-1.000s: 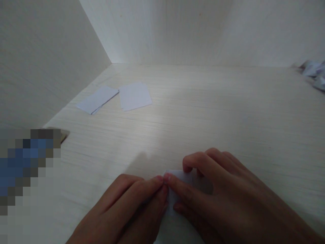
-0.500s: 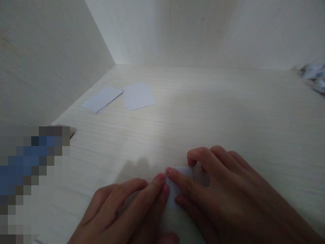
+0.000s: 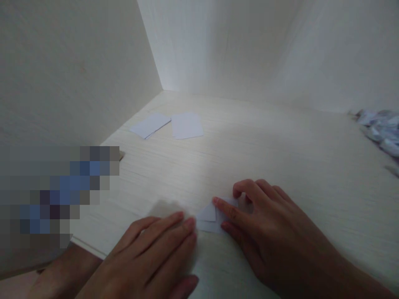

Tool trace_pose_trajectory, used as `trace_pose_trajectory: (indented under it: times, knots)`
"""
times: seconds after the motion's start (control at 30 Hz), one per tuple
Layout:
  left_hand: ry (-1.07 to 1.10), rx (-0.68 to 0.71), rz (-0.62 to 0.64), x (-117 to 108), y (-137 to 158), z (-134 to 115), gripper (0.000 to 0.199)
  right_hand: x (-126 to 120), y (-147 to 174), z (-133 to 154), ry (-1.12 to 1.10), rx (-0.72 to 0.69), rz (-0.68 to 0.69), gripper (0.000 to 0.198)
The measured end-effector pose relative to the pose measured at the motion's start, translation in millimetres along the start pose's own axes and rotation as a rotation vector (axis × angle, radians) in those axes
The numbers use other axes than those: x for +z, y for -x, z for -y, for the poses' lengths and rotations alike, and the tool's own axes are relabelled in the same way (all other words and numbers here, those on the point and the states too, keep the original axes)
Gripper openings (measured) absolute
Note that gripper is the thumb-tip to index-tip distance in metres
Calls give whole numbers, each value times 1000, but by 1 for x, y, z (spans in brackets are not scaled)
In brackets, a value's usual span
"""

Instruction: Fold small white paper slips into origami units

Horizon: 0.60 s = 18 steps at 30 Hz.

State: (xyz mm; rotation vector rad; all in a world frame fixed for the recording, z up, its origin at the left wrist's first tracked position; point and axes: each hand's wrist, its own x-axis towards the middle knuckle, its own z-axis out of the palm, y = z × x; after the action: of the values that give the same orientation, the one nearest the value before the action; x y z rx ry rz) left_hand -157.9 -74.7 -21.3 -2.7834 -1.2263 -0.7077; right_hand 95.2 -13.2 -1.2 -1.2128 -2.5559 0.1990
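Note:
A small white piece of paper (image 3: pixel 207 214) lies on the pale surface, with one corner folded over into a triangle at its left side. My right hand (image 3: pixel 262 224) holds it down: the index fingertip presses at the top of the fold and the thumb touches the lower edge, while the other fingers curl above. The paper's right part is hidden under that hand. My left hand (image 3: pixel 158 253) rests flat just left of the paper, its fingers stretched out side by side and the fingertips at the paper's left edge.
Farther back on the wood-grained table (image 3: pixel 280 145) lie a stack of white paper rectangles (image 3: pixel 151 125) and some white paper squares (image 3: pixel 187 126). Crumpled silvery material (image 3: pixel 382 128) sits at the far right. Pale panels rise at the left and back; a blurred-out patch covers the left edge.
My left hand has drawn back leftward from the paper, uncovering the folded triangle. My right hand keeps its hold. The camera view has shifted.

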Motion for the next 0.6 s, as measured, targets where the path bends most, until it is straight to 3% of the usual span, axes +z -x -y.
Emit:
trace_pose_trajectory:
  times: [0.07,0.13,0.27,0.47,0.6]
  knots:
    - [81,-57,65,-3,-22,2,26,0,0,-1,-30,-11,11,25]
    - [148,-162,49,-2,-46,5,24,0,0,-3,-74,-21,16,28]
    - [247,-47,133,7,-74,10,21,1,3,-9,-183,-7,7,37]
    - [237,20,49,14,-59,13,17,1,6,-15,-308,56,24,41]
    - [259,2,65,17,-52,15,23,1,4,-11,-336,124,23,39]
